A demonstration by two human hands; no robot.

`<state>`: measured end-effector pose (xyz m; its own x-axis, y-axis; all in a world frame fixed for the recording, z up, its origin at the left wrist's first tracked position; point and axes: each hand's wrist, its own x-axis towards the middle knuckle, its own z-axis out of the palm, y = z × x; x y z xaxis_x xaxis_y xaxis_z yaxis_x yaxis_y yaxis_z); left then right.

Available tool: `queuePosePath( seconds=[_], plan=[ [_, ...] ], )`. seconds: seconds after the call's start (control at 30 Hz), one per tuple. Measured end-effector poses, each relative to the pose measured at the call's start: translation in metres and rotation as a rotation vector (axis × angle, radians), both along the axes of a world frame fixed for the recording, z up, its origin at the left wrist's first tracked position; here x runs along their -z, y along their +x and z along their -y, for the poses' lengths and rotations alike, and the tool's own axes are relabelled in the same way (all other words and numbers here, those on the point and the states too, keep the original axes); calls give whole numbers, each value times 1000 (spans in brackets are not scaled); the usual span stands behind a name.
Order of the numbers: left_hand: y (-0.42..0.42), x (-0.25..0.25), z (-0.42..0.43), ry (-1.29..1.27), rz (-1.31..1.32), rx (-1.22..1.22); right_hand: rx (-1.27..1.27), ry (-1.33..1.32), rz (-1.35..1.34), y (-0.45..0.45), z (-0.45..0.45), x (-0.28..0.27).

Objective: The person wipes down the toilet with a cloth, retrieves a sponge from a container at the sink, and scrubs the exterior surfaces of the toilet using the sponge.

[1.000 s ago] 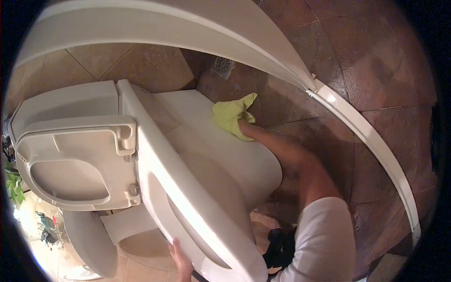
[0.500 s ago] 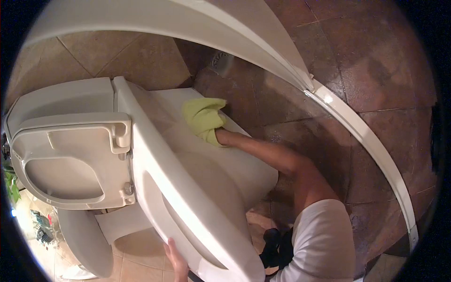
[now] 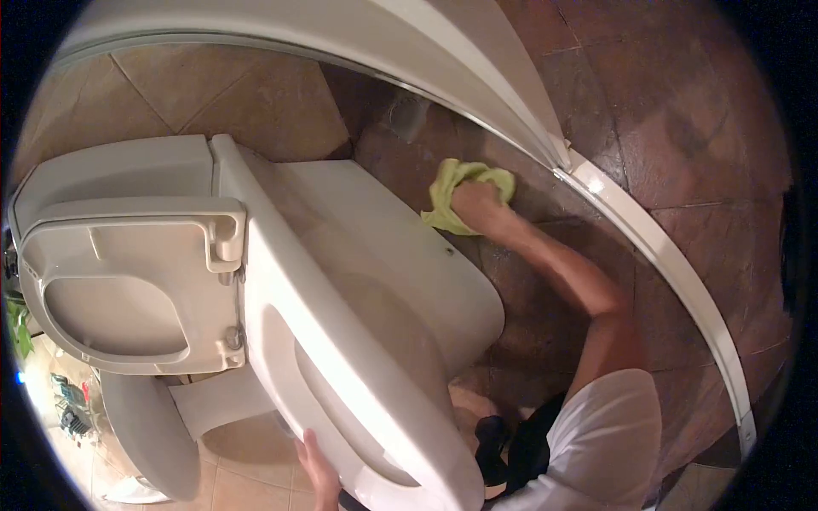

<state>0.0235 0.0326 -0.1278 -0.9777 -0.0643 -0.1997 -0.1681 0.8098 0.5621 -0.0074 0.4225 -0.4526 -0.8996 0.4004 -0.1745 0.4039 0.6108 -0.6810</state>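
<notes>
A yellow-green cloth (image 3: 444,197) is bunched around my right hand (image 3: 480,204), whose fingers press it down on the brown tile floor. That hand is just beyond the white side of the toilet base (image 3: 383,230). My left hand (image 3: 317,471) holds the outer rim of the toilet bowl (image 3: 290,375) at the bottom of the view, with one digit against the edge and the other fingers mostly hidden. The toilet seat and lid (image 3: 128,289) stand raised against the tank (image 3: 119,175).
A white curved panel (image 3: 341,34) crosses the top, meeting a curved floor rail (image 3: 648,230) on the right. A round floor drain (image 3: 409,115) lies near the panel. Behind the toilet is another white fixture (image 3: 153,434), with a green plant (image 3: 19,328) at the left edge.
My right hand has moved the cloth off the toilet base, to the right, onto the floor tiles. A small dark hole in the base now shows. My left hand stays on the rim.
</notes>
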Motion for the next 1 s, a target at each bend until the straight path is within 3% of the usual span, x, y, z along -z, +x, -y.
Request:
queuePosePath(
  seconds=[0.03,0.17,0.23,0.27,0.3,0.33,0.4,0.47,0.5,0.6,0.67,0.77,0.83,0.9,0.93,1.0],
  plan=[
    [0,1,0,2,-18,17,46,83,-62,-11,6,7],
    [-2,-1,-1,-30,3,17,66,4,-327,-87,61,25],
    [-1,-2,-2,-47,3,-6,98,-90,-327,-102,60,33],
    [1,2,1,-47,9,-9,122,-176,-316,-107,56,39],
    [-1,5,6,-27,-20,3,-166,-76,44,-119,41,40],
    [-4,5,10,-7,-55,16,-163,-80,40,-116,47,42],
    [-6,3,14,-11,-35,18,185,-264,-400,-90,64,43],
    [-6,2,11,-11,-15,19,539,-285,-552,-55,100,18],
    [-3,0,3,8,0,1,536,-275,-554,-60,101,19],
    [-5,3,12,12,2,-30,-64,-378,-820,-106,132,20],
    [-7,3,14,5,-11,-34,129,-450,-947,-121,103,-54],
    [-3,1,6,-21,-3,-30,-113,-555,-648,-153,83,-30],
    [-3,0,4,1,21,-51,322,-544,-460,-142,83,-40],
    [-4,0,11,-5,6,-1,158,-753,-735,-88,80,-49],
    [-5,1,12,-4,-9,41,162,-751,-738,-79,87,-60],
    [-3,3,0,26,17,19,130,-489,-881,-67,101,-74]
  ],
)
